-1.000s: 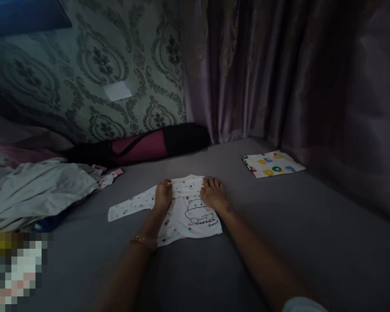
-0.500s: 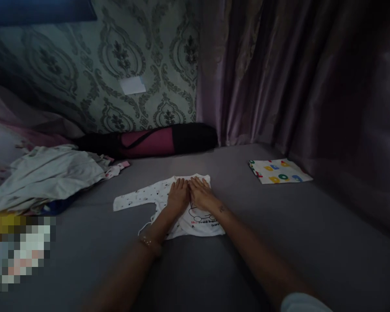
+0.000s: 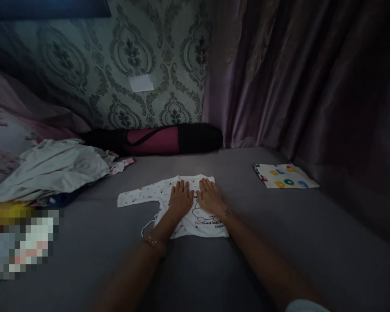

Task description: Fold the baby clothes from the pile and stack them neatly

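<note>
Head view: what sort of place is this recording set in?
Most likely a bedroom at home. The hands press a small white baby shirt flat on a grey bed sheet, with damask wallpaper and drawn curtains behind, and a heap of clothes alongside.

both hands lay flat, palms down, at frame centre on a small white baby shirt (image 3: 201, 223) spread over the grey bed sheet (image 3: 279, 242); the left hand (image 3: 180, 200) sat just beside the right hand (image 3: 209, 200); a folded lettered cloth (image 3: 285, 176) lay at right; a heap of clothes (image 3: 55, 167) lay at left.
</note>
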### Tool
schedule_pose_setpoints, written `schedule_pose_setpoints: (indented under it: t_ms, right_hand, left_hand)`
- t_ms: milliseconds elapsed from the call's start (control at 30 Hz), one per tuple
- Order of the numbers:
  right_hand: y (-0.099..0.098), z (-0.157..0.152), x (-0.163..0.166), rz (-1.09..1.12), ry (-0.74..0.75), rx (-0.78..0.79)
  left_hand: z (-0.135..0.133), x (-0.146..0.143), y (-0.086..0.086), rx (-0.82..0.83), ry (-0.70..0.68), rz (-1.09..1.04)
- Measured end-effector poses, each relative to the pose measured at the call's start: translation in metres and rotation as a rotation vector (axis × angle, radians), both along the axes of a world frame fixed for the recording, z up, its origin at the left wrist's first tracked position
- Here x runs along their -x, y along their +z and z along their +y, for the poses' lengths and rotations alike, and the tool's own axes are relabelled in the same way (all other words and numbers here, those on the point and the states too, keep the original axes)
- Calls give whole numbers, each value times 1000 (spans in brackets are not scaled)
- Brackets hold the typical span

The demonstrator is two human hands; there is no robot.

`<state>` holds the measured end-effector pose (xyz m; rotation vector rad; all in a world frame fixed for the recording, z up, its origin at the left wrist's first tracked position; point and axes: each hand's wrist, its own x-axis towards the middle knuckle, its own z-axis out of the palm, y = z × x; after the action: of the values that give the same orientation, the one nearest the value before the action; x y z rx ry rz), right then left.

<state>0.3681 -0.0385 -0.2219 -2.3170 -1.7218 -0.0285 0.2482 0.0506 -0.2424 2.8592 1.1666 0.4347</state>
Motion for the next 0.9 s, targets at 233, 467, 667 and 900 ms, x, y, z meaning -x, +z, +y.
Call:
schedule_pose_setpoints:
  t_ms: [233, 467, 667, 900]
  right_hand:
    - [-2, -3, -6, -16, -143, -17]
    - [-6, 0, -6, 7, -204, -9]
    - [-5, -1, -3, 14, -266, 9]
    - [2, 0, -3, 9, -269, 121]
  left_hand:
    - [-2, -1, -3, -4, 66, -36]
    - [-5, -1, 3, 41, 125, -36]
    - [-5, -2, 8, 116, 144, 33]
    - [-6, 0, 12, 68, 116, 82]
